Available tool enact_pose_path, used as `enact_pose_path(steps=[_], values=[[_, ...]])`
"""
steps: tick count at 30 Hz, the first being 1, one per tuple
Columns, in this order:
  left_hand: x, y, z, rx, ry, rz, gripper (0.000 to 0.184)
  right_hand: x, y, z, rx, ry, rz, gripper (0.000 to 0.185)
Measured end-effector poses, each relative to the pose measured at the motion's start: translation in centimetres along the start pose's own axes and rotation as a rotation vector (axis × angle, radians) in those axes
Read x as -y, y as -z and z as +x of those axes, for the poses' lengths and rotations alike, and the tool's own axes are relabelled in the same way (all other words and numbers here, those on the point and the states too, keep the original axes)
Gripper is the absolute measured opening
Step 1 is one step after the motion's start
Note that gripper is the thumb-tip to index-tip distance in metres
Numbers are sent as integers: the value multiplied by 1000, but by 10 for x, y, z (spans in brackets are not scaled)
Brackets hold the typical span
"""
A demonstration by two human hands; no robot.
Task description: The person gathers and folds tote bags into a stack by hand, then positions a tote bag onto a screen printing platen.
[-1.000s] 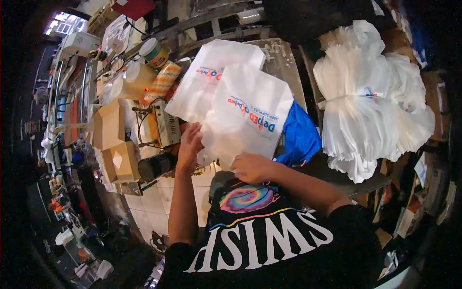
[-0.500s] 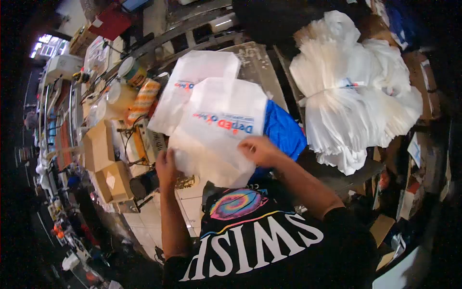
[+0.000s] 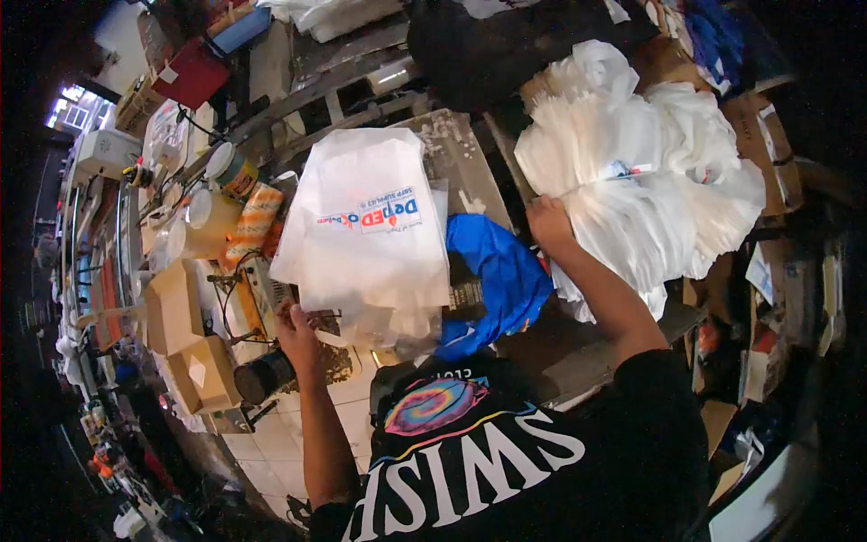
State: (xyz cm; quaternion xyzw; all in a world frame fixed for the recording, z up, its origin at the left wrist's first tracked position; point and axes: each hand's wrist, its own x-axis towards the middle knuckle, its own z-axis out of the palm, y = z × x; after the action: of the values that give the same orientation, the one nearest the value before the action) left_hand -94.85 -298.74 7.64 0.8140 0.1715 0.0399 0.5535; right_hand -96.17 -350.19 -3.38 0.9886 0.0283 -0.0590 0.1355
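A white plastic bag with red and blue printing lies flat on the work surface, over other clear or white sheets whose edges stick out below it. My left hand is by the lower left corner of this bag, fingers partly stretched and holding nothing that I can see. Over on the right, my right hand is at the left edge of a large tied bundle of white bags. Its fingers are curled onto the edge of a bag there; the fingertips are partly hidden.
A crumpled blue plastic sheet lies between the printed bag and the bundle. Along the left stand an open cardboard box, a tub, an orange-and-white roll and a dark cylinder. Cardboard boxes stand at the right.
The upper printed bag, held between both hands before, now lies on the one behind it. My right hand has moved right to the bundle; my left hand has let go and dropped slightly.
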Motion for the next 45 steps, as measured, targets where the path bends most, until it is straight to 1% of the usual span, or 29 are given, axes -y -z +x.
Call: enact_pose_path(steps=[1, 2, 4, 5, 7, 8, 10, 11, 13, 14, 16, 17, 18, 20, 21, 23, 24, 26, 27, 28, 29, 30, 32, 34, 36, 39, 42, 44, 45], values=[[-5, 2, -2, 16, 20, -114, 34, -2, -7, 4, 73, 1, -37, 17], [5, 5, -1, 13, 17, -120, 34, -4, -5, 6, 68, 2, -41, 17], [32, 21, 0, -49, -142, -9, 33, -3, 5, 8, 54, 6, -39, 12], [34, 27, -4, -54, -147, -14, 33, -4, 18, 9, 47, 7, -43, 12], [34, 35, -14, -46, -194, 94, 32, -8, 43, 13, -25, -54, 188, 7], [27, 33, -19, -51, -200, 86, 32, -12, 43, 17, -35, -54, 182, 7], [15, 29, -33, -59, -104, 124, 29, -26, 34, 22, -174, -165, 496, 5], [15, 26, -34, -41, -141, 128, 24, -32, 39, 23, -176, -165, 493, 5], [12, 24, -42, -3, -130, 108, 22, -43, 46, 24, -213, -351, 905, 7], [6, 20, -45, 36, -121, 90, 20, -45, 53, 24, -212, -355, 903, 7], [9, 14, -46, 83, -113, 76, 18, -48, 65, 25, -293, -509, 1093, 6], [10, 10, -48, 122, -104, 62, 17, -51, 65, 29, -289, -514, 1223, 9], [11, 3, -50, 128, -103, 67, 17, -48, 63, 26, -287, -521, 1225, 9], [9, -18, -53, 342, -197, 67, 15, -35, 70, 26, -348, -586, 1607, 7], [-2, -34, -53, 416, -299, 72, 15, -27, 78, 28, -373, -571, 1618, 4], [-32, -65, -57, 603, -331, 120, 21, -15, 93, 28, -367, -584, 1676, 4], [-39, -83, -57, 694, -261, 65, 29, -8, 99, 33, -366, -583, 1732, 3], [-55, -119, -61, 829, -164, -47, 48, 17, 105, 44, -473, -369, 1674, 3], [-66, -139, -63, 871, -142, -110, 59, 39, 160, 37, -402, -286, 1624, 2], [-71, -158, -61, 862, -219, -96, 63, 69, 181, 40, -469, 10, 1860, 2], [-68, -174, -59, 854, -295, -79, 68, 92, 219, 28, -354, 66, 1721, 2], [-68, -189, -54, 845, -325, -57, 67, 110, 250, 17, -252, 125, 1577, 3], [-58, -195, -47, 858, -207, -73, 65, 145, 236, 13, -242, 394, 1439, 9], [-42, -162, -44, 853, -39, -146, 63, 198, 250, -21, -332, 560, 1551, 13], [-22, -121, -39, 843, 158, -254, 61, 224, 259, -33, -72, 754, 1568, 19], [3, -69, -34, 803, 323, -343, 59, 233, 275, -55, 22, 795, 1752, 23], [18, -41, -32, 792, 352, -298, 57, 210, 269, -64, 115, 787, 1762, 26], [25, -27, -30, 819, 324, -188, 56, 179, 263, -63, 324, 556, 1906, 23], [28, -16, -32, 844, 303, -125, 56, 165, 252, -62, 191, 433, 1857, 21]])
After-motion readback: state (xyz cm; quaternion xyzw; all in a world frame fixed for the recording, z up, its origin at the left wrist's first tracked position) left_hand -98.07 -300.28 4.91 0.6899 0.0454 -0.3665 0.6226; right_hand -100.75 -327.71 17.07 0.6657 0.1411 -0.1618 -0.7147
